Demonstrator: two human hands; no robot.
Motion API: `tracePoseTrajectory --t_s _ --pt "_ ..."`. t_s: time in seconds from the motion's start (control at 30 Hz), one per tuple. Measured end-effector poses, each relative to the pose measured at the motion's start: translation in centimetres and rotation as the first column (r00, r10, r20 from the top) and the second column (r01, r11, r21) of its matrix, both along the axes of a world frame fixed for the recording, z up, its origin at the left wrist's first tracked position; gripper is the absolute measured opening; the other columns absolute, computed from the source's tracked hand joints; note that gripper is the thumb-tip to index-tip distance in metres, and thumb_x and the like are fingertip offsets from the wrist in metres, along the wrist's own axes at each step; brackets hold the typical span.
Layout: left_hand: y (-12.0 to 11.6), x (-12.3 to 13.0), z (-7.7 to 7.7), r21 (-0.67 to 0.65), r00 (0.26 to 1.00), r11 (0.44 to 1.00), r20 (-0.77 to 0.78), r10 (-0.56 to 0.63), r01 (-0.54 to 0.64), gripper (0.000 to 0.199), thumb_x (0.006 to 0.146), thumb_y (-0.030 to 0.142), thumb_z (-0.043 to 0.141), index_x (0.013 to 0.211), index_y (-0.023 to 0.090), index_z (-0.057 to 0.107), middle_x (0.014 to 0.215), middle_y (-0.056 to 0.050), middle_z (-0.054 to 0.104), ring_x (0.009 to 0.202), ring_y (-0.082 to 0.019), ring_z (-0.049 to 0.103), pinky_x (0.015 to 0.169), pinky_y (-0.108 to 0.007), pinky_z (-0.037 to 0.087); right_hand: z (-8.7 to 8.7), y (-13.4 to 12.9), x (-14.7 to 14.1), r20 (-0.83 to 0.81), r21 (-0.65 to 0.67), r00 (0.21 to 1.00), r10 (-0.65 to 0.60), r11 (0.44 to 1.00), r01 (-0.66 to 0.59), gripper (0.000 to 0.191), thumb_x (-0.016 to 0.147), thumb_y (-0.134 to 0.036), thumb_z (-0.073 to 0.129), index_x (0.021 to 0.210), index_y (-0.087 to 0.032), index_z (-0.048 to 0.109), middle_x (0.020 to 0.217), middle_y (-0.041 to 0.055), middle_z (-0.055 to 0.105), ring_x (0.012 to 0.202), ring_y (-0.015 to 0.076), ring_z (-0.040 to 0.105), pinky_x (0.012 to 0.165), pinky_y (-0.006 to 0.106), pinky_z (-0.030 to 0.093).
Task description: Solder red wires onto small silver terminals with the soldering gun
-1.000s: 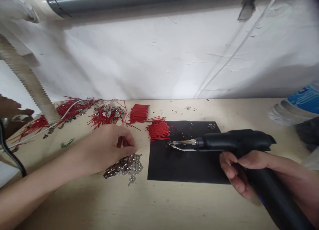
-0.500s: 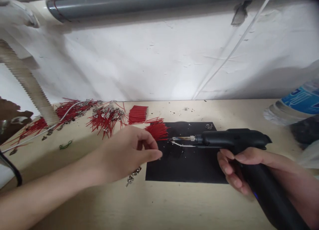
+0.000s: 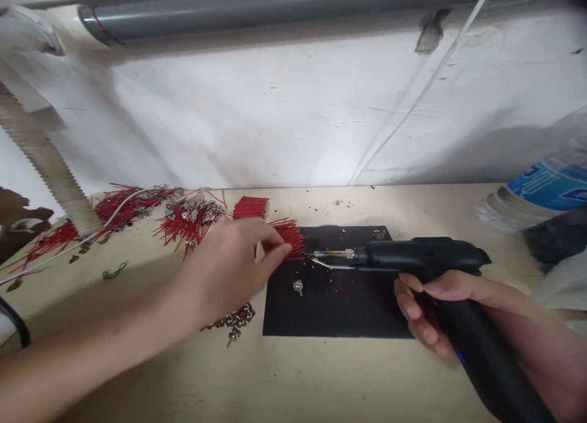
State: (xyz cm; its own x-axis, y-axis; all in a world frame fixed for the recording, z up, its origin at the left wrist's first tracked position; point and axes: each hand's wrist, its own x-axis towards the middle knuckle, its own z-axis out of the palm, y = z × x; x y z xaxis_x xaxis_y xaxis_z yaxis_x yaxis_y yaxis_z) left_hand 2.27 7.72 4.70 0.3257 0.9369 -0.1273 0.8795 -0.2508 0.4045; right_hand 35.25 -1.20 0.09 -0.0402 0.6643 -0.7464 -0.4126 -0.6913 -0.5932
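Note:
My right hand [image 3: 431, 310] is wrapped around the handle of a black soldering gun [image 3: 422, 258]. Its metal tip and a thin curved solder feed tube [image 3: 328, 264] point left, close to the ends of a bundle of red wires [image 3: 293, 239]. At that bundle, thumb and forefinger of my left hand [image 3: 238, 264] are pinched together; whether a wire is between them is hidden. A small round metal terminal [image 3: 298, 286] lies on the black mat [image 3: 312, 319], just below the tip. More metal terminals [image 3: 236, 319] are heaped beneath my left wrist.
Behind my left hand lie a neat stack of red wires [image 3: 250, 207] and piles of wires with metal ends [image 3: 190, 218]. A ribbed hose [image 3: 50, 160] and white cable stand at left. A water bottle [image 3: 541, 187] lies tilted at right, and a wall rises behind.
My left hand has moved slightly up and left to the red wires. A metal terminal now shows on the black mat. The view has shifted slightly; the soldering gun stays in my right hand.

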Motion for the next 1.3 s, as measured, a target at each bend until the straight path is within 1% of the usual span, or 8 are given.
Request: tracePoseTrajectory --t_s 0.1,0.33,0.43,0.6,0.77,0.9,1.1,1.3 --pt "3.2 -0.3 1.1 0.034 0.998 0.998 -0.040 0.055 -0.054 0.033 0.115 0.051 0.082 0.124 0.023 0.096 0.120 -0.008 0.095 0.094 -0.024 0.077 0.085 -0.037 0.049 0.0 0.0 0.0 -0.010 -0.005 1.000 -0.007 1.000 0.007 0.052 0.035 -0.039 0.125 0.074 -0.017 0.097 0.083 0.0107 0.084 0.068 0.0217 0.073 0.059 0.025 0.068" --pt "7.7 0.3 2.3 -0.153 0.984 0.988 -0.177 -0.029 0.001 0.021 0.106 0.035 0.081 0.108 0.020 0.095 0.081 -0.002 0.086 0.066 -0.018 0.069 0.075 -0.034 0.047 0.1 0.3 -0.2 -0.014 -0.024 1.000 -0.020 1.000 0.019 0.053 0.034 -0.038 0.127 0.073 -0.019 0.097 0.084 0.0088 0.085 0.069 0.0206 0.075 0.060 0.023 0.069" --pt "8.2 0.4 2.4 -0.198 0.976 0.980 -0.206 -0.065 0.024 0.012 0.104 0.027 0.082 0.104 0.021 0.092 0.081 0.000 0.085 0.066 -0.017 0.069 0.073 -0.033 0.050 0.3 0.1 -0.1 -0.009 -0.032 1.000 -0.013 0.999 0.012 0.055 0.030 -0.039 0.126 0.071 -0.018 0.096 0.080 0.0082 0.082 0.066 0.0193 0.073 0.056 0.022 0.066" --pt "8.1 0.7 2.7 -0.220 0.959 0.975 -0.268 -0.098 0.038 0.011 0.107 0.021 0.082 0.099 0.020 0.090 0.079 0.002 0.083 0.069 -0.017 0.071 0.072 -0.031 0.052 -0.2 -0.2 0.3 0.000 -0.014 1.000 0.027 1.000 -0.027 0.051 0.039 -0.044 0.124 0.073 -0.018 0.096 0.078 0.0076 0.080 0.065 0.0196 0.070 0.058 0.025 0.065" --pt "8.4 1.4 3.1 -0.243 0.927 0.968 -0.347 -0.145 0.060 0.014 0.113 0.023 0.086 0.099 0.019 0.088 0.087 0.001 0.086 0.075 -0.017 0.074 0.075 -0.030 0.054 -0.3 0.2 0.4 -0.030 0.118 0.994 0.104 0.988 -0.100 0.047 0.058 -0.047 0.113 0.094 -0.025 0.091 0.095 0.0100 0.087 0.081 0.0310 0.077 0.073 0.040 0.072" --pt "9.2 2.1 3.2 -0.302 0.884 0.951 -0.423 -0.199 0.070 0.020 0.114 0.028 0.093 0.097 0.018 0.086 0.087 0.001 0.085 0.077 -0.017 0.075 0.079 -0.031 0.057 -0.1 0.4 0.3 -0.038 0.141 0.991 0.126 0.983 -0.120 0.050 0.062 -0.048 0.110 0.102 -0.027 0.088 0.098 0.0099 0.086 0.086 0.0338 0.078 0.080 0.045 0.072" --pt "9.9 2.4 3.0 -0.339 0.843 0.935 -0.469 -0.262 0.102 0.032 0.118 0.035 0.094 0.093 0.019 0.082 0.081 0.003 0.081 0.074 -0.016 0.074 0.076 -0.028 0.058 -0.3 -0.1 0.4 -0.034 0.127 0.991 0.132 0.984 -0.127 0.047 0.063 -0.051 0.114 0.092 -0.024 0.090 0.093 0.0094 0.084 0.083 0.0297 0.075 0.077 0.041 0.071" --pt "9.2 2.4 3.3 -0.298 0.820 0.942 -0.493 -0.291 0.155 0.019 0.117 0.025 0.091 0.101 0.017 0.086 0.088 0.003 0.082 0.072 -0.014 0.069 0.070 -0.026 0.049 -0.2 -0.3 0.3 -0.050 0.130 0.992 0.112 0.986 -0.105 0.047 0.052 -0.049 0.125 0.074 -0.018 0.098 0.082 0.0082 0.079 0.069 0.0197 0.070 0.062 0.027 0.065"
